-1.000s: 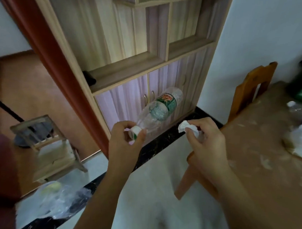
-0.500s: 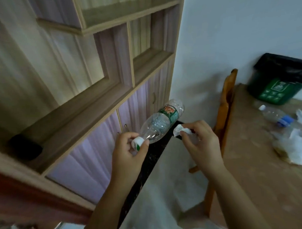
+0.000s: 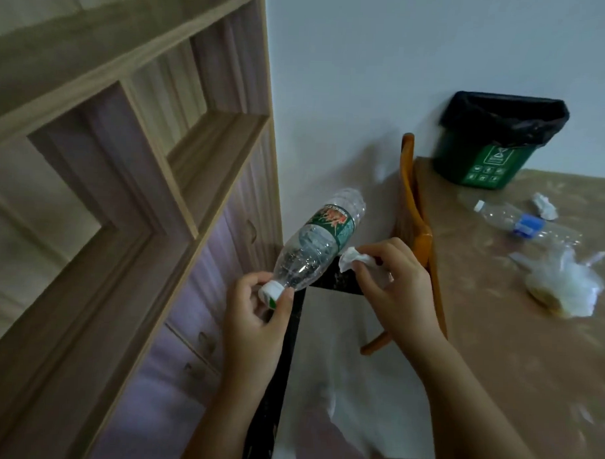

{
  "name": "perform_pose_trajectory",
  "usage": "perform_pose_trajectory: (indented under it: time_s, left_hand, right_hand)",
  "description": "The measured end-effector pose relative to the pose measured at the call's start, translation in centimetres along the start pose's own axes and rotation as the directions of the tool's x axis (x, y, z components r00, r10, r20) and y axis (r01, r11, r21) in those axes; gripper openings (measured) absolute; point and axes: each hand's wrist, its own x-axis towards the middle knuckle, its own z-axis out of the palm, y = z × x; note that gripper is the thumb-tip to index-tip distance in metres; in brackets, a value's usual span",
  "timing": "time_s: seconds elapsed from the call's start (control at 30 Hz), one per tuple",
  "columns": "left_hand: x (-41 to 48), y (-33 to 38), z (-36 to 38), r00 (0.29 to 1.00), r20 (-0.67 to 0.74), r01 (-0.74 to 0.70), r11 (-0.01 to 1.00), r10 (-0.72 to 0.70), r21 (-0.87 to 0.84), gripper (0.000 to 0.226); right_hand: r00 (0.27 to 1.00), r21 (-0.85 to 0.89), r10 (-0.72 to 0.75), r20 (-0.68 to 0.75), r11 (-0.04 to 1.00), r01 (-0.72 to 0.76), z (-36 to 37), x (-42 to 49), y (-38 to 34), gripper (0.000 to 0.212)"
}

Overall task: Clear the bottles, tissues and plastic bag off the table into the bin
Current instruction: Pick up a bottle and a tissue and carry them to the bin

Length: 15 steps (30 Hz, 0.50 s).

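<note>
My left hand (image 3: 257, 317) grips the white cap end of an empty clear bottle with a green label (image 3: 316, 242), its base pointing up and away. My right hand (image 3: 393, 287) pinches a crumpled white tissue (image 3: 353, 258) just right of that bottle. Both hands hover over the floor, left of the brown table (image 3: 495, 356). On the table lie a clear bottle with a blue label (image 3: 510, 219), another crumpled tissue (image 3: 545, 207) and a clear plastic bag (image 3: 566, 288). The green bin with a black liner (image 3: 492, 153) stands at the table's far end against the wall.
A wooden chair (image 3: 417, 233) stands at the table's left edge, between my hands and the bin. A tall wooden cabinet with shelves and pale doors (image 3: 140, 206) fills the left side. White floor with a dark strip lies below my hands.
My view has swung right, bringing the bin and the litter on the table fully into sight. Both hands still hold the bottle and the tissue in the same pose.
</note>
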Motion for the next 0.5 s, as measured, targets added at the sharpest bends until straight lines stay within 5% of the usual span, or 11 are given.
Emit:
perform_pose_trajectory:
  time_s: [0.5]
  left_hand:
    - [23.2, -2.6, 17.6, 0.972, 0.193, -0.121, 0.991, 0.13, -0.061, 0.03]
  right_hand:
    - [0.961, -0.096, 0.153, -0.232, 0.979, -0.179, -0.3, 19.7, 13.2, 0.007]
